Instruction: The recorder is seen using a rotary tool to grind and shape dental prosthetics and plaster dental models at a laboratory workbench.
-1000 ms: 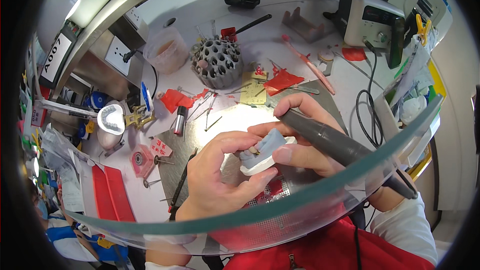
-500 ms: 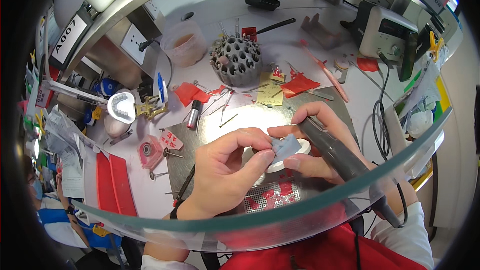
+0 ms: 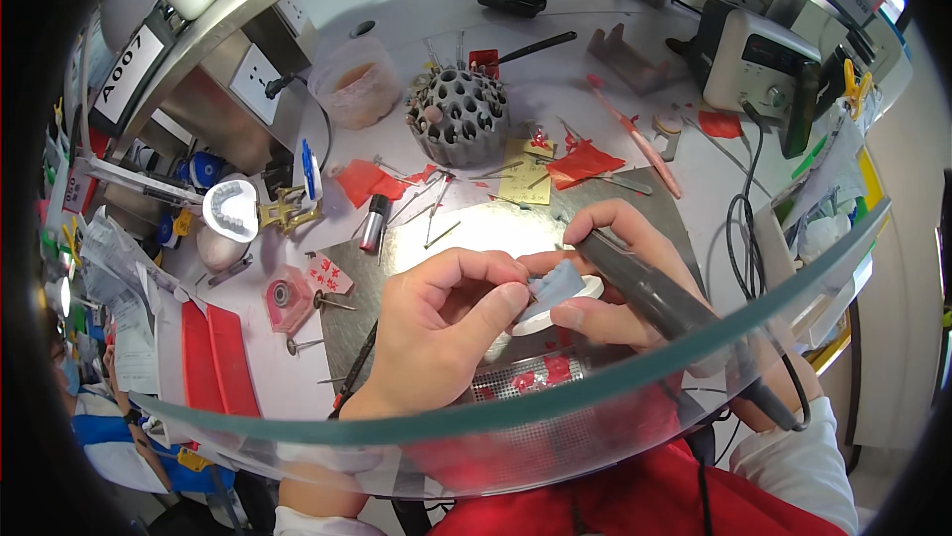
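Observation:
Over the metal plate, my two hands meet at a small blue-grey dental model point(image 3: 557, 283) on a white base point(image 3: 535, 323). My left hand point(image 3: 431, 333) is closed, thumb and index finger pinched at the left edge of the blue-grey part. What lies right between those fingertips is too small to make out. My right hand point(image 3: 635, 263) wraps round a dark handpiece point(image 3: 650, 290) with a cable, its body slanting down to the right. The right thumb and fingertips also press against the model's right side. The handpiece's working tip is hidden.
A clear curved shield point(image 3: 516, 429) crosses in front of my forearms. Beyond my hands stand a bur holder point(image 3: 458, 124) and a cup point(image 3: 355, 85). Red wax sheets point(image 3: 585, 164) lie about. On the left are a white dental cast point(image 3: 230, 211) and a red tray point(image 3: 213, 357); right, a control box point(image 3: 759, 65).
The whole view has shifted slightly. The dental model has tilted a little in my fingers, showing more of its white base's lower edge. Both hands keep their hold.

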### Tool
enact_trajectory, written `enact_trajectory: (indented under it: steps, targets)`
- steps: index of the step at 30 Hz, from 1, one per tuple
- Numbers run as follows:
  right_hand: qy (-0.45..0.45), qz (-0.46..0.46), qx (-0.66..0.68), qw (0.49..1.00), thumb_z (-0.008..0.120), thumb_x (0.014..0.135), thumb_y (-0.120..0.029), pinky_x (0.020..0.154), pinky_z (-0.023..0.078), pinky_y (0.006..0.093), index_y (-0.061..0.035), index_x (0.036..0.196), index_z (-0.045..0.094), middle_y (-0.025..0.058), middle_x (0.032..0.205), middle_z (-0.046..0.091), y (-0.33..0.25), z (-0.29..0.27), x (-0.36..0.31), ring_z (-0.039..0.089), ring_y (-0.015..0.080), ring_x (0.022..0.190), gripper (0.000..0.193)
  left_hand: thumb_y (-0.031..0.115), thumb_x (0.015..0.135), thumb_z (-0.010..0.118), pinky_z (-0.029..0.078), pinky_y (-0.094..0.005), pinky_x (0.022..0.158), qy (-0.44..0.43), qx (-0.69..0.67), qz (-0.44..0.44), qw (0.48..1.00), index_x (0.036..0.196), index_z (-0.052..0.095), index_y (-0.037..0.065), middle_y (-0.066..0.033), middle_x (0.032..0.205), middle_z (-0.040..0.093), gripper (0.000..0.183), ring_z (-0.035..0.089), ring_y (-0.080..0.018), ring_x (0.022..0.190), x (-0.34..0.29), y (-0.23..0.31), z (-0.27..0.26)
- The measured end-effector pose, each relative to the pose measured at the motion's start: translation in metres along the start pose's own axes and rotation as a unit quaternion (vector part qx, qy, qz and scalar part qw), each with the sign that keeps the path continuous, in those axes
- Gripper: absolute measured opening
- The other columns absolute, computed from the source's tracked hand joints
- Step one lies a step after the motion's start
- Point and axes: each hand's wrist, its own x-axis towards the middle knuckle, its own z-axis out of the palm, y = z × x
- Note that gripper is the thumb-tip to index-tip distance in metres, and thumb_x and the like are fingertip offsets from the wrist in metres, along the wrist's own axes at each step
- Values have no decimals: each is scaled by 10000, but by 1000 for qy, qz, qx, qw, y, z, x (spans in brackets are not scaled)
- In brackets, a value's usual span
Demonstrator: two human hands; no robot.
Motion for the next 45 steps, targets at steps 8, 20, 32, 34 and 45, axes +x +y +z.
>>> enact_trajectory:
  steps: [8, 20, 32, 34, 45]
  targets:
    - [-22, 35, 38, 998, 757, 825, -23, 818, 549, 248, -118, 1215, 367, 212, 1282, 639, 0, -1, 2, 662, 151, 1035, 560, -46, 936, 625, 531, -267, 839, -10, 12, 47, 999, 1047, 624, -64, -96, 1049, 664, 113, 640, -125, 946, -1, -5, -5]
    - [-26, 1, 0, 1000, 744, 824, -7, 721, 528, 182, -125, 1205, 362, 214, 1292, 643, 3, -2, 3, 671, 99, 965, 552, 69, 996, 599, 567, -349, 789, -2, -195, 110, 975, 1107, 626, -19, -128, 1039, 684, 144, 674, -225, 957, 9, -11, -24]
    - [-20, 41, -15, 999, 763, 831, -24, 999, 499, 351, -128, 1253, 342, 300, 1335, 580, -4, -6, 1, 618, 252, 1198, 605, 45, 995, 585, 567, -340, 734, -47, -266, 107, 957, 1105, 628, -6, -146, 1025, 681, 129, 679, -260, 953, 9, -13, -29]
    - [-25, 50, 19, 998, 787, 813, -23, 1044, 479, 391, -129, 1246, 337, 305, 1336, 575, -1, -8, 2, 597, 280, 1234, 633, 36, 994, 584, 568, -336, 731, -55, -270, 108, 955, 1107, 630, -11, -150, 1027, 682, 130, 681, -262, 947, 11, -15, -29]
    - [-44, -9, 133, 990, 807, 789, -17, 1072, 470, 436, -138, 1223, 339, 317, 1349, 558, 3, -1, 3, 551, 331, 1296, 650, 34, 995, 583, 573, -329, 725, -56, -293, 101, 949, 1131, 628, -29, -182, 1013, 698, 157, 699, -264, 926, 9, -15, -28]
